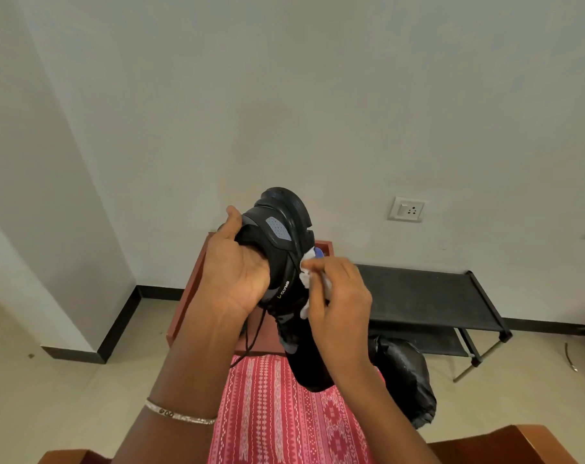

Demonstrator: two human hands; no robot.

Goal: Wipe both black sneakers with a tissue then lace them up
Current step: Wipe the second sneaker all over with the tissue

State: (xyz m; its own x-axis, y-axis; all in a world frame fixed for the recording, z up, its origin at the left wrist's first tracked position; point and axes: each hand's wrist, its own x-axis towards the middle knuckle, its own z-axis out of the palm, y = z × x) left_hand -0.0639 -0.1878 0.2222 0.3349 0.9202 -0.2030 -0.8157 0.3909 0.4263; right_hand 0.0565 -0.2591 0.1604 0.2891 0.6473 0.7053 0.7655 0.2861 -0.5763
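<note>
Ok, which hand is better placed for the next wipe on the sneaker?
Right. The right hand pinches the tissue against the sneaker; the left hand is busy gripping that sneaker and holding it up.

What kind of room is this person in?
Likely a room in a home: a black fabric rack stands on a tiled floor against a plain white wall with a switch socket.

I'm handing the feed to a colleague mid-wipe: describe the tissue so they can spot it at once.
Find the black sneaker held up in the middle of the view, gripped from the left by the left hand. On its right side, the right hand pinches the tissue against it. It is the only white, crumpled thing beside the all-black shoe.
</note>
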